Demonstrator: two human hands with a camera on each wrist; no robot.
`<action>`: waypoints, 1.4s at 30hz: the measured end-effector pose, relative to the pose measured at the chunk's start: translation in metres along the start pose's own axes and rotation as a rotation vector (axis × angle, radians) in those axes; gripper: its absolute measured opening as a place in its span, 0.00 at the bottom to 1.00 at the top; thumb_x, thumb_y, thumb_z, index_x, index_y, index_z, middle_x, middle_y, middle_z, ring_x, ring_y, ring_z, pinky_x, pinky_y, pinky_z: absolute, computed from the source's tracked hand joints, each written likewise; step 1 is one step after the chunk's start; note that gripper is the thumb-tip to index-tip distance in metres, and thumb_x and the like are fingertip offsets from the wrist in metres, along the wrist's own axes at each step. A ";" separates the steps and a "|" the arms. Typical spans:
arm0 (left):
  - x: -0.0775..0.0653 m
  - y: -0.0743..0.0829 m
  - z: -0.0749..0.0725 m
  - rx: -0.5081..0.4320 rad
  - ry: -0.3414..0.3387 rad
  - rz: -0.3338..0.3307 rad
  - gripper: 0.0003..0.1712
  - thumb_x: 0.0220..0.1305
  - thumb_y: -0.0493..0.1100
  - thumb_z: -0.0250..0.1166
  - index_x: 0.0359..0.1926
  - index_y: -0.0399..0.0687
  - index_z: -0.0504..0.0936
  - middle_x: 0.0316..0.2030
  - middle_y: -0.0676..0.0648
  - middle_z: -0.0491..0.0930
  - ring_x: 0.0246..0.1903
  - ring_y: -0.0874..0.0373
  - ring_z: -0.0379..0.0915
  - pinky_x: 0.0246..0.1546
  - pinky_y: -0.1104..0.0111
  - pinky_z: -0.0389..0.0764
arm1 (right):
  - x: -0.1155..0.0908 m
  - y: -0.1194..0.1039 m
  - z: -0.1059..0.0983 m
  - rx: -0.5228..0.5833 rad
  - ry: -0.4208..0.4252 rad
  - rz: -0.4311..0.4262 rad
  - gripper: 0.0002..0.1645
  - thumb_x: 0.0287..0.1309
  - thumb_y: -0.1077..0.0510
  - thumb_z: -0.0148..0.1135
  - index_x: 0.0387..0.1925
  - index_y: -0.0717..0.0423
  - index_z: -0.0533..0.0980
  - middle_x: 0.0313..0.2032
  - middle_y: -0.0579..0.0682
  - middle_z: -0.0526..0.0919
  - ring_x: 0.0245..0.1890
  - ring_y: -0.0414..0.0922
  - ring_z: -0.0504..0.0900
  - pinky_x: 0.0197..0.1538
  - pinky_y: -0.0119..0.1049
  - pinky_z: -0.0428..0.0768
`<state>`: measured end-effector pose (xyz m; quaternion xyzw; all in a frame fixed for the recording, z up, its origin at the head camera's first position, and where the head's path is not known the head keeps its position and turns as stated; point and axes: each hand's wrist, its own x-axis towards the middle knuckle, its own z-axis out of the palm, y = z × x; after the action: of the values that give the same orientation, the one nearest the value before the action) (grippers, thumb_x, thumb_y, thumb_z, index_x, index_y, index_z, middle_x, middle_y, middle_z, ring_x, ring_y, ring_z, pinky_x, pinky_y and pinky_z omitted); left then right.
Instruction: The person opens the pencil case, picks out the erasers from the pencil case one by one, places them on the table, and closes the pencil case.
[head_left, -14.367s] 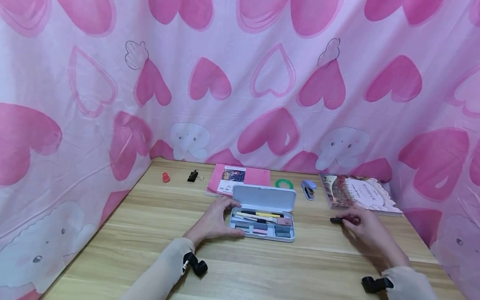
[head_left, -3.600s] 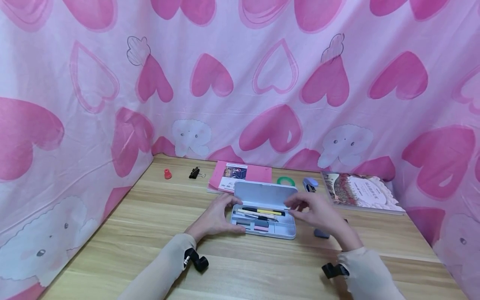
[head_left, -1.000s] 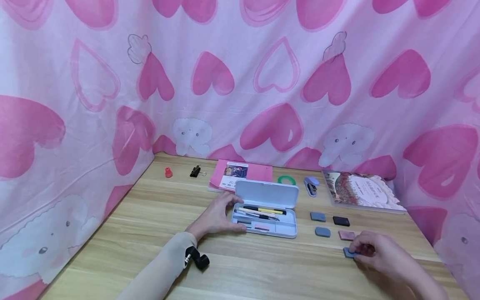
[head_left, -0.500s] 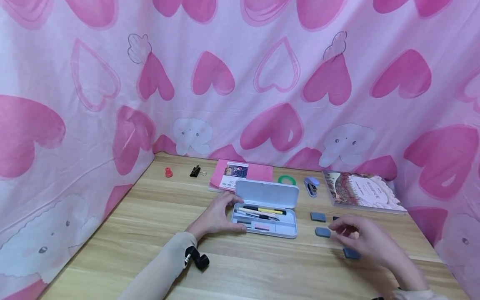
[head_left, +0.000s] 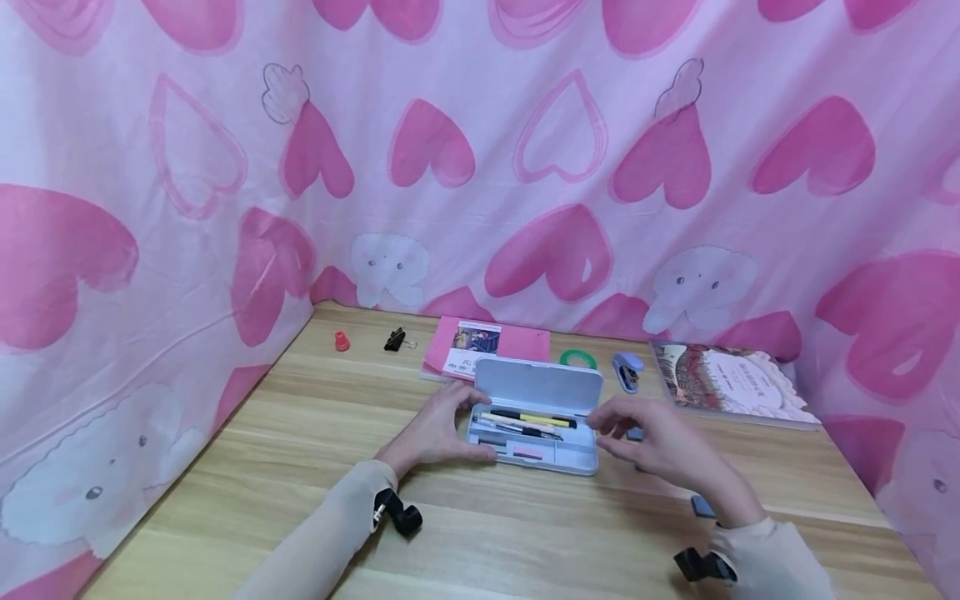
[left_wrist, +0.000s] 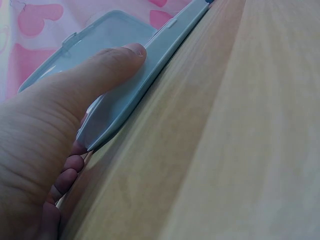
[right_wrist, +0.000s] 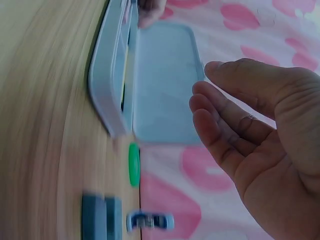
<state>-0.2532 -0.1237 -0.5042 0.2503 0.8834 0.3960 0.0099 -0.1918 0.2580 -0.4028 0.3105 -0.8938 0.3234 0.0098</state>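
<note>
My left hand (head_left: 429, 433) grips the left end of an open pale-blue pencil case (head_left: 538, 385), thumb at the front wall and fingers behind, as the left wrist view also shows. Pens (head_left: 536, 419) lie in its back compartment. A small pink eraser (head_left: 527, 454) sits in the front row. Beside the case's right end hovers my right hand (head_left: 660, 442), fingers loosely bent; the right wrist view shows nothing between thumb and fingers. Blue-grey erasers (head_left: 703, 506) lie on the table to the right, partly hidden by the right hand and arm.
Behind the case lie a pink booklet (head_left: 525, 340), green tape (head_left: 578, 359) and a mini stapler (head_left: 627, 372). A picture book (head_left: 731, 379) lies at the back right. A black binder clip (head_left: 394, 339) and a red stopper-like piece (head_left: 342, 341) are at the back left.
Several erasers have gone from the case to the table since the oldest frame. Within the last second my right hand left a blue-grey eraser and moved left to the case. The left hand stays put.
</note>
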 end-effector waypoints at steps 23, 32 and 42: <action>-0.001 -0.003 0.003 -0.012 0.001 0.014 0.52 0.42 0.77 0.87 0.66 0.64 0.82 0.62 0.58 0.78 0.63 0.57 0.73 0.72 0.50 0.75 | 0.062 -0.021 0.078 0.012 -0.296 0.009 0.15 0.75 0.61 0.73 0.58 0.43 0.90 0.47 0.35 0.92 0.44 0.32 0.85 0.54 0.38 0.88; -0.001 -0.002 0.002 -0.011 -0.001 0.010 0.53 0.41 0.77 0.87 0.66 0.64 0.82 0.62 0.58 0.78 0.62 0.57 0.73 0.72 0.50 0.75 | 0.063 -0.023 0.079 0.010 -0.301 0.016 0.15 0.72 0.62 0.74 0.55 0.43 0.91 0.46 0.36 0.91 0.41 0.34 0.84 0.48 0.34 0.86; 0.000 -0.002 0.001 -0.021 -0.001 0.008 0.52 0.42 0.77 0.87 0.66 0.65 0.82 0.62 0.59 0.78 0.63 0.57 0.72 0.72 0.50 0.74 | 0.057 -0.023 0.060 0.076 -0.226 -0.021 0.13 0.72 0.64 0.73 0.51 0.44 0.85 0.48 0.39 0.88 0.49 0.39 0.85 0.54 0.41 0.89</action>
<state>-0.2542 -0.1237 -0.5058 0.2541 0.8781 0.4052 0.0113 -0.2135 0.1781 -0.4249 0.3544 -0.8731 0.3198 -0.0997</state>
